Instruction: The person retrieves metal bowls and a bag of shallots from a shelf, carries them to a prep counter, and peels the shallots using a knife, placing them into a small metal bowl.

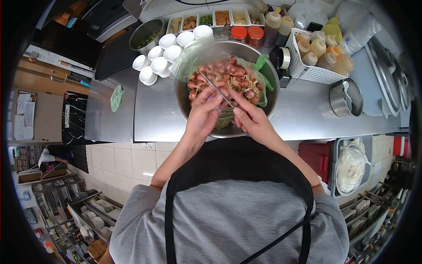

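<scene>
A large metal bowl [276, 94] in front of me holds a heap of red shallots [235, 72] with dry papery skins, in a greenish plastic bag [263, 90]. Over its near side both my hands come together. A thin knife [212, 83] slants between them, its tip pointing up and left. My right hand [251, 116] is closed around the knife's lower end; the handle is mostly hidden by the fingers. My left hand [205, 109] pinches a shallot [224, 90] against the blade, partly covered by fingers.
Stacked white cups [161, 66] and a metal pot [148, 37] stand left of the bowl. Red-lidded jars [255, 35] are behind it. To the right are a white basket [318, 75] of sauce bottles and a small pot [346, 97]. A green cloth [117, 97] lies far left.
</scene>
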A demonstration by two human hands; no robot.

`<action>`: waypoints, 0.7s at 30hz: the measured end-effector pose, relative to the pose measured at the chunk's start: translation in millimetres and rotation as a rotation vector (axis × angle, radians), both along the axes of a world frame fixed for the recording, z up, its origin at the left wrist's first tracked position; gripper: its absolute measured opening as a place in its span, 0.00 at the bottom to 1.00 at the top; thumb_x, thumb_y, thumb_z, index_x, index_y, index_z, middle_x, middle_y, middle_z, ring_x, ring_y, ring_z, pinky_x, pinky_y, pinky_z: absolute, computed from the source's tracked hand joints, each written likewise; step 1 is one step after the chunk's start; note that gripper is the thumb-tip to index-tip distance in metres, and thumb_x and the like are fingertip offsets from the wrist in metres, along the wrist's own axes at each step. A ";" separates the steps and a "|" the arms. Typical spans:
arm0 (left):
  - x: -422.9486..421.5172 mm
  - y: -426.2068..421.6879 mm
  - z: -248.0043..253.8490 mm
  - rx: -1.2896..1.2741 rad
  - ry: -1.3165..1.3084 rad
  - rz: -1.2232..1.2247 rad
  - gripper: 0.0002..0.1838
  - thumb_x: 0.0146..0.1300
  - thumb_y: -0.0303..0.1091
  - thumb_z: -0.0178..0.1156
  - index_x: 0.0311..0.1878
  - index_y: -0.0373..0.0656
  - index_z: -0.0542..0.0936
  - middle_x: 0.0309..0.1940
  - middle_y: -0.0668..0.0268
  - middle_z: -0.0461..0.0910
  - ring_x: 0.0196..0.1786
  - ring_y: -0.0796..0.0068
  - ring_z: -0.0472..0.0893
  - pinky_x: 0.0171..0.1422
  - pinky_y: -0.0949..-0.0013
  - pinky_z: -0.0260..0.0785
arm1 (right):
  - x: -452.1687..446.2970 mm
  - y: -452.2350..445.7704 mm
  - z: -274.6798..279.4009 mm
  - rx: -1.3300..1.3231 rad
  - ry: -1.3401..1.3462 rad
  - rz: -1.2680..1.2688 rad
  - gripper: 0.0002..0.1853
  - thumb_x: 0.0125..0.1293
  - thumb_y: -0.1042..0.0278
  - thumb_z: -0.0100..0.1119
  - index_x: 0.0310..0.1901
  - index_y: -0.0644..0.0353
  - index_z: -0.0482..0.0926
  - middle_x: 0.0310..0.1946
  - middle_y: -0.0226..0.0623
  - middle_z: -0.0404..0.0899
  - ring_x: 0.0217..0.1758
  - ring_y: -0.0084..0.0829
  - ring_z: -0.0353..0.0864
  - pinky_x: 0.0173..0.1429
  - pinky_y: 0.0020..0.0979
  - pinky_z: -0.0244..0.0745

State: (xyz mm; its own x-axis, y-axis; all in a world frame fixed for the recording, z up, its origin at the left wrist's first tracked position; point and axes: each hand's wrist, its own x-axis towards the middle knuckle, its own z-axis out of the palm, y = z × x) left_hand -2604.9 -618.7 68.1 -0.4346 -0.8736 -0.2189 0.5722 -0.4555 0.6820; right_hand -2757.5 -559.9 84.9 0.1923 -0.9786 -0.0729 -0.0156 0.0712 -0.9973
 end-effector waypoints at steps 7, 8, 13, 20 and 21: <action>0.6 2.5 -7.0 -0.007 0.015 0.007 0.13 0.59 0.25 0.55 0.48 0.40 0.73 0.40 0.67 0.76 0.45 0.78 0.75 0.54 0.71 0.65 | 0.5 0.6 4.6 0.039 -0.024 -0.018 0.24 0.65 0.70 0.44 0.64 0.53 0.57 0.18 0.27 0.63 0.22 0.17 0.63 0.30 0.20 0.63; 0.4 2.9 -6.5 -0.010 0.018 0.009 0.12 0.59 0.25 0.55 0.47 0.40 0.73 0.40 0.66 0.76 0.45 0.77 0.75 0.54 0.71 0.65 | 0.3 0.9 4.7 0.041 -0.049 -0.021 0.24 0.65 0.71 0.44 0.64 0.53 0.57 0.18 0.27 0.63 0.22 0.17 0.63 0.30 0.20 0.62; -1.4 5.9 -9.1 -0.044 0.028 0.030 0.12 0.59 0.24 0.54 0.46 0.40 0.73 0.41 0.66 0.76 0.45 0.77 0.75 0.54 0.71 0.66 | 1.7 1.5 4.8 0.037 -0.013 -0.056 0.23 0.64 0.72 0.45 0.62 0.54 0.61 0.20 0.27 0.65 0.24 0.17 0.64 0.31 0.20 0.63; -7.1 14.2 -7.5 -0.031 0.044 0.086 0.10 0.58 0.22 0.54 0.45 0.39 0.72 0.38 0.64 0.77 0.43 0.76 0.76 0.53 0.71 0.66 | 6.3 -0.3 -16.0 -0.024 -0.017 -0.175 0.18 0.62 0.75 0.50 0.55 0.59 0.69 0.37 0.32 0.76 0.39 0.17 0.72 0.46 0.21 0.67; -7.2 14.7 -7.5 -0.026 0.051 0.087 0.10 0.58 0.22 0.54 0.44 0.38 0.72 0.37 0.63 0.77 0.43 0.76 0.76 0.52 0.71 0.66 | 6.5 -0.7 -16.9 -0.024 -0.017 -0.177 0.18 0.62 0.75 0.50 0.55 0.59 0.69 0.37 0.32 0.76 0.39 0.17 0.72 0.46 0.21 0.67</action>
